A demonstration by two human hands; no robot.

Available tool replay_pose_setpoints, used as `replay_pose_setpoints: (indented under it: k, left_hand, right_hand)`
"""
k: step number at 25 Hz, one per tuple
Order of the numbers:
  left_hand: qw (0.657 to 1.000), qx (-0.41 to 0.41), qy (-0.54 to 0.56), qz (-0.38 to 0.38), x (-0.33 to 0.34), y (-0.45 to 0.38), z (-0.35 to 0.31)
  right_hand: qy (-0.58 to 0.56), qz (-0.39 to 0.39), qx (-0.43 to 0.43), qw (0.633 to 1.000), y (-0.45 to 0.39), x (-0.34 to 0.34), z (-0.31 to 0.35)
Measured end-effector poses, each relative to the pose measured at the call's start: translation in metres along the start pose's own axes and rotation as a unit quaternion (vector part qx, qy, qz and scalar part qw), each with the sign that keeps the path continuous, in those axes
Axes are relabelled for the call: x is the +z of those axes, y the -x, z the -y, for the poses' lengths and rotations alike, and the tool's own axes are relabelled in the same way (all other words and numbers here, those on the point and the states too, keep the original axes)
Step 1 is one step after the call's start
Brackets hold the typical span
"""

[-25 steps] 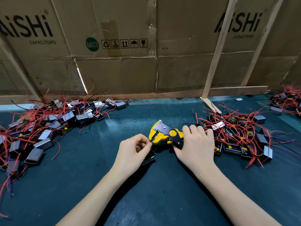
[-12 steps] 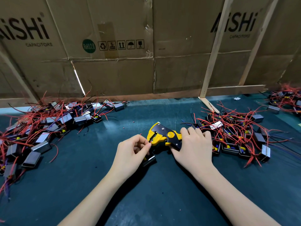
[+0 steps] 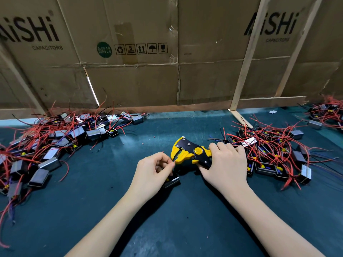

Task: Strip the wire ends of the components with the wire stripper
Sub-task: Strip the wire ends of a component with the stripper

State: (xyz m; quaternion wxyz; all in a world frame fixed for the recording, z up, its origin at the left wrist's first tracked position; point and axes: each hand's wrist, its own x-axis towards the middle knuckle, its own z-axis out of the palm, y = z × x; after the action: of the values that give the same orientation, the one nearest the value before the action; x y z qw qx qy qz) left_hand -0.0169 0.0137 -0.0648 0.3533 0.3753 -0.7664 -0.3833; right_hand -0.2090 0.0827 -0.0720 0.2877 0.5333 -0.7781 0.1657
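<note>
Two hands worked at the middle of the table (image 3: 185, 229). Right hand (image 3: 225, 168) gripped the yellow-and-black wire stripper (image 3: 189, 153), its head pointing toward the left hand (image 3: 153, 170). Left hand pinched a red wire end at the stripper's mouth; its component (image 3: 171, 180) lay just beneath. Heaps of wired components (image 3: 46, 145) lay outside each hand.

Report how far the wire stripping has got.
Done: I cannot tell which pile is finished; small red specks on the mat suggest some stripping. In hand: the left hand pinches a wire at the wire stripper, which the right hand holds, its component below. Left: the left pile or the right pile.
</note>
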Motion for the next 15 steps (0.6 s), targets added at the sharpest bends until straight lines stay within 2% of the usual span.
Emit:
replay_pose_setpoints:
  k: [5, 10, 12, 15]
  left_hand:
    - [1.0, -0.001, 0.005, 0.006, 0.0, -0.001, 0.002]
    - [1.0, 0.01, -0.01, 0.019, 0.0, -0.002, 0.005]
    - [0.999, 0.009, 0.003, 0.053, -0.005, -0.003, 0.006]
    - [0.989, -0.007, 0.063, 0.132, -0.021, -0.006, 0.009]
  right_hand:
    - [0.001, 0.009, -0.014, 1.0, -0.002, -0.002, -0.004]
    - [0.016, 0.093, -0.009, 0.995, -0.005, -0.001, -0.009]
    - [0.018, 0.091, -0.007, 0.996, -0.005, 0.0, -0.01]
    - [0.011, 0.042, -0.002, 0.999, -0.003, 0.003, -0.013]
